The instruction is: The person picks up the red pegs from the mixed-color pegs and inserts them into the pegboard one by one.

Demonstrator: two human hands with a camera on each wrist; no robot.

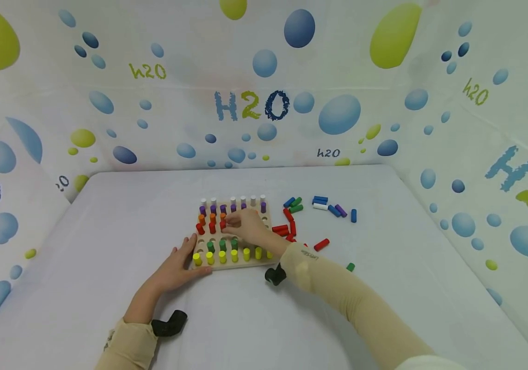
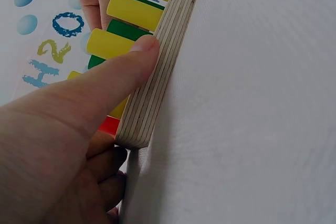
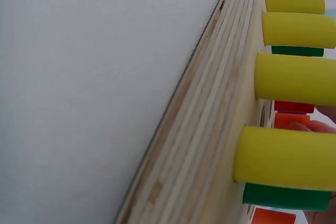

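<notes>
Your left hand (image 1: 176,267) rests nearest you on the white table (image 1: 107,231), thumb pressed flat against the near left corner of the wooden pegboard (image 2: 157,82), fingers loosely curled beside its edge, gripping nothing. Past the yellow pegs (image 1: 222,255) and green pegs (image 1: 222,244), your right hand (image 1: 245,226) reaches over the board's middle, fingertips pinching a red peg (image 1: 223,224). Farther right, loose pegs (image 1: 333,208) lie scattered.

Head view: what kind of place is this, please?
Probably a small tabletop booth set up for recording hand work, not a home. A white table is enclosed on three sides by a sheet printed with bubbles and "H2O", and on it stands a wooden peg board with loose coloured pegs beside it.
</notes>
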